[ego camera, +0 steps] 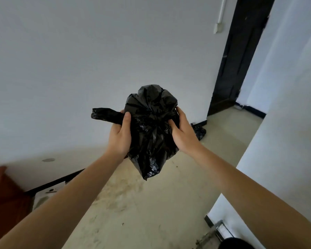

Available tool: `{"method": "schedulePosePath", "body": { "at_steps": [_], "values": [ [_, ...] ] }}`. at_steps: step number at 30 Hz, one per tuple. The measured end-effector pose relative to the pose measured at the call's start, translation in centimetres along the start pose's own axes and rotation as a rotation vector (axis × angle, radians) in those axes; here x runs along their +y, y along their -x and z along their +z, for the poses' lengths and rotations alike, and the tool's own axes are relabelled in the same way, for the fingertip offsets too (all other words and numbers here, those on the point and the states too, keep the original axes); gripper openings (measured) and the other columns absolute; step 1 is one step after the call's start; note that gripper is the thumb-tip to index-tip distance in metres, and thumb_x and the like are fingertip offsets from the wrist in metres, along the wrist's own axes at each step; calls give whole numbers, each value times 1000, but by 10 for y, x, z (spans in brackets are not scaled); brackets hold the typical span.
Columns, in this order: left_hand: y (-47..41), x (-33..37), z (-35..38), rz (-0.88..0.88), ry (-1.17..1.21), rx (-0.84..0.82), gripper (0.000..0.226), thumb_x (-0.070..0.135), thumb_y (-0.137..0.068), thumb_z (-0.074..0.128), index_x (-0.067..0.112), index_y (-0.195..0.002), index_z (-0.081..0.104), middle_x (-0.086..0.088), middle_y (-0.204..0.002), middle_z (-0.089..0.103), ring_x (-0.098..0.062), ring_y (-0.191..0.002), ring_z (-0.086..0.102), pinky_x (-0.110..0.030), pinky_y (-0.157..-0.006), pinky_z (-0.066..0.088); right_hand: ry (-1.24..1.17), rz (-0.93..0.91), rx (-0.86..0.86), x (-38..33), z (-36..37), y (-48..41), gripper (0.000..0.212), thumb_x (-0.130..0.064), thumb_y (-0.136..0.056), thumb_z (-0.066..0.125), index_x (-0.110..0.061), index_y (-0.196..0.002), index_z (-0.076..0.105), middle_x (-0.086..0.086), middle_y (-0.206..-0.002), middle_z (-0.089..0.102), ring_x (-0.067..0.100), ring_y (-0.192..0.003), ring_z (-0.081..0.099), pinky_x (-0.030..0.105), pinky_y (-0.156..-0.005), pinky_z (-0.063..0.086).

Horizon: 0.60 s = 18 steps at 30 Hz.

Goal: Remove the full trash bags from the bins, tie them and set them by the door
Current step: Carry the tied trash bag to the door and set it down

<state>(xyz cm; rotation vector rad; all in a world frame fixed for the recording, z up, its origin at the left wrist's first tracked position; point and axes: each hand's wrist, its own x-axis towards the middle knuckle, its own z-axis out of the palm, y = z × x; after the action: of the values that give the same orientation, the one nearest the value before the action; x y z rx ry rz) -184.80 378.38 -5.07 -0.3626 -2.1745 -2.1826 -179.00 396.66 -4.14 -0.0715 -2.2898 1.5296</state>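
Observation:
A black trash bag (151, 133) hangs in the air in front of me, held between both hands. My left hand (119, 135) grips one twisted end of the bag's mouth, which sticks out to the left. My right hand (182, 133) clutches the bag's gathered neck from the right. The top of the bag is bunched up above my fingers. A second black trash bag (198, 131) lies on the floor by the wall, near the dark door frame (241, 56).
A white wall fills the left and centre. Another white wall corner (276, 141) stands at the right. The beige floor (142, 203) is dusty. A brown object (5, 194) sits at the lower left, and a dark round thing (239, 244) at the bottom edge.

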Motion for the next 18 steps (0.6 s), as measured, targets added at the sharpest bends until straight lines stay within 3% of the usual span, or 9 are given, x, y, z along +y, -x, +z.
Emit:
{"method": "schedulePosePath", "body": {
  "at_steps": [7,13,16,18],
  "values": [
    [-167,-42,68,-71,54,-214,31,44,-105,44,26,-118,65,0,-116,73,-14,-110,68,-41,-103,51,21,133,185,72,-22,-139,54,-40,-103,47,-30,-153,27,-23,-137,42,-1,-130,38,28,-111,30],
    [-288,-96,164,-105,47,-382,31,46,-104,45,26,-116,66,1,-115,73,-14,-111,68,-43,-103,51,4,226,290,155,-72,-241,52,-32,-104,47,-26,-153,29,-45,-106,35,-7,-116,38,13,-95,28],
    [-358,-115,221,-121,40,-414,29,41,-105,45,23,-115,65,-2,-115,73,-14,-110,68,-41,-103,51,-23,255,327,204,-103,-308,52,-30,-105,46,-22,-153,28,-38,-108,36,-5,-116,36,0,-82,29],
    [-404,-121,259,-144,33,-433,30,41,-105,45,22,-120,64,-1,-117,72,-14,-110,68,-40,-103,51,-31,281,346,229,-126,-356,52,-31,-105,46,-21,-153,29,-29,-117,40,-3,-116,37,3,-85,30]
  ]
}}
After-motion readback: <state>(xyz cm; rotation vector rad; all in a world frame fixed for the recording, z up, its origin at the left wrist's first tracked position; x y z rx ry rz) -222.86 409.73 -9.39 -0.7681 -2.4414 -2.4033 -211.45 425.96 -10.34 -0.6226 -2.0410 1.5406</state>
